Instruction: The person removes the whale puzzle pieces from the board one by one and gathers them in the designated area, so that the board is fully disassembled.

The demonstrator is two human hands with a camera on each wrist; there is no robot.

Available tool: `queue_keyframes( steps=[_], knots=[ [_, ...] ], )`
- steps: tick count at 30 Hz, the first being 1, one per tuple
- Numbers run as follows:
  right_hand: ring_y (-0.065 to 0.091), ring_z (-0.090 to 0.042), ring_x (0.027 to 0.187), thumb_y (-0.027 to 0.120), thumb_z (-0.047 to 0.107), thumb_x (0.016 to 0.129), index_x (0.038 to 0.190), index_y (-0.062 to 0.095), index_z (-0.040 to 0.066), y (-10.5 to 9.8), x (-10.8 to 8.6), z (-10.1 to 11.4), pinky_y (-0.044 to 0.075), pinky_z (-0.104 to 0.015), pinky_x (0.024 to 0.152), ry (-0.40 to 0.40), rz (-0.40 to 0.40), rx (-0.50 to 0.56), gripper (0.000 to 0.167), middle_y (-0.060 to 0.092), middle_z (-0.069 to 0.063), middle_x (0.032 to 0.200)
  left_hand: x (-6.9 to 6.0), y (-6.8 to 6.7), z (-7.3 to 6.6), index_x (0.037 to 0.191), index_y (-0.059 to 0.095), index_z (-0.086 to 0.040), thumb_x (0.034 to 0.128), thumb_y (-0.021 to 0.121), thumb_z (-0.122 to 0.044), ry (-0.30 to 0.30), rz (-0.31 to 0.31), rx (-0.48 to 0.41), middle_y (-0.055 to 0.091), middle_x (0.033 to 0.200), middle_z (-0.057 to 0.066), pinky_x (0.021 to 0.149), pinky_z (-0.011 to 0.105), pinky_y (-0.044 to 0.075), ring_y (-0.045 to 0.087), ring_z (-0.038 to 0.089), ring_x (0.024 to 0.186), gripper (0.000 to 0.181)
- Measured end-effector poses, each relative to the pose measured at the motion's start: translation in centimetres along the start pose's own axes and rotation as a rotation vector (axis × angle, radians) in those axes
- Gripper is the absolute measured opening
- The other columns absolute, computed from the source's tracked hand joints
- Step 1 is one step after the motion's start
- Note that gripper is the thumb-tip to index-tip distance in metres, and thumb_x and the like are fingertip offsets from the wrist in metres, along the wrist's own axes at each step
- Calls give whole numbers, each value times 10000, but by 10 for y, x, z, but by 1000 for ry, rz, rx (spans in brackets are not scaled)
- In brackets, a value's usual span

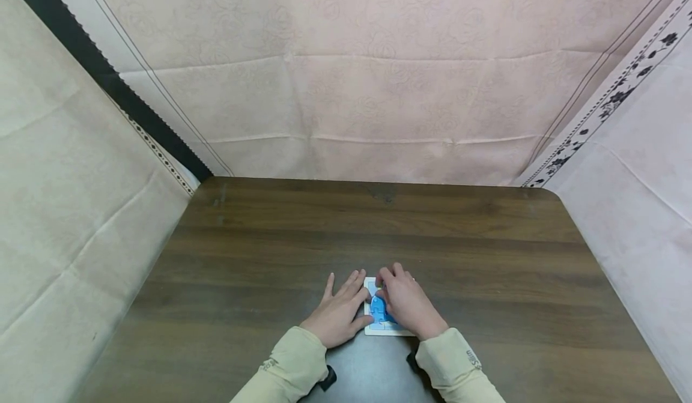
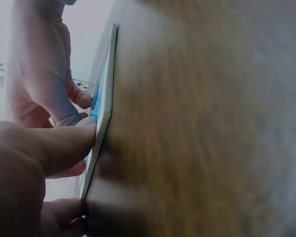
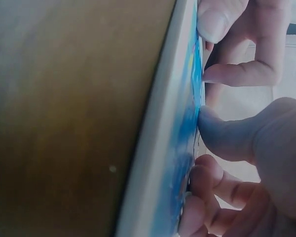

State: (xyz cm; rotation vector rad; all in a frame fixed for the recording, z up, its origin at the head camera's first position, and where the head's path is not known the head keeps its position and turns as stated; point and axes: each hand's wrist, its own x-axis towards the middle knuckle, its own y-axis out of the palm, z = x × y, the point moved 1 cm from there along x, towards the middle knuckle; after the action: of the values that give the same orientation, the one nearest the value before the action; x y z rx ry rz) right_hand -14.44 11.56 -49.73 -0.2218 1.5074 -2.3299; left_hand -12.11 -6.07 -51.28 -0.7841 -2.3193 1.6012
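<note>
Outspread left hand (image 1: 336, 318) steadies a white-edged rectangular board (image 1: 386, 333); right hand (image 1: 409, 304), grip unclear, apparently fits blue pieces (image 1: 378, 312), next needing alignment.

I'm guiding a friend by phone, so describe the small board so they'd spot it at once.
Start with the brown wooden table, then find two pale yellow sleeves at its near side. Just beyond them lies the small board, its blue picture and pale border standing out against the brown wood.

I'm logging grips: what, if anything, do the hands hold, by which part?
Left hand rests on the board at its left edge; right hand touches the blue picture. Whether it pinches anything is unclear.
</note>
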Motion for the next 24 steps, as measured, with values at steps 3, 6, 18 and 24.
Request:
queue_keyframes(
  steps=[3, 6, 18, 24],
  knots=[
    [466, -216, 802, 699, 206, 911, 1051, 610, 119, -1, -1, 2, 476, -399, 754, 10, 7, 21, 187, 497, -42, 953, 0, -2, 0, 1087, 567, -223, 948, 584, -468, 3, -2, 5, 230, 1590, 113, 1104, 671, 29, 132, 245, 1476, 282],
    [471, -226, 831, 702, 223, 909, 1129, 611, 95, -1, -1, 2, 474, -428, 783, 21, 6, 40, 270, 509, -53, 993, 0, -5, -1, 1081, 577, -224, 948, 585, -466, 3, -2, 19, 240, 1586, 119, 1104, 672, 45, 145, 251, 1475, 276],
    [464, -214, 830, 713, 214, 900, 1100, 644, 112, -1, -2, 2, 479, -422, 788, 25, 17, 56, 235, 492, -30, 960, 1, -3, -1, 1081, 583, -243, 945, 582, -478, -2, 10, 26, 241, 1587, 107, 1108, 667, 50, 150, 240, 1474, 272],
    [466, -214, 823, 700, 215, 911, 1090, 627, 110, -1, -1, 1, 480, -427, 774, 26, 23, 46, 220, 494, -33, 960, 0, -3, -2, 1070, 579, -240, 944, 585, -477, 11, -5, 36, 246, 1585, 112, 1102, 675, 63, 155, 247, 1473, 268]
  ],
)
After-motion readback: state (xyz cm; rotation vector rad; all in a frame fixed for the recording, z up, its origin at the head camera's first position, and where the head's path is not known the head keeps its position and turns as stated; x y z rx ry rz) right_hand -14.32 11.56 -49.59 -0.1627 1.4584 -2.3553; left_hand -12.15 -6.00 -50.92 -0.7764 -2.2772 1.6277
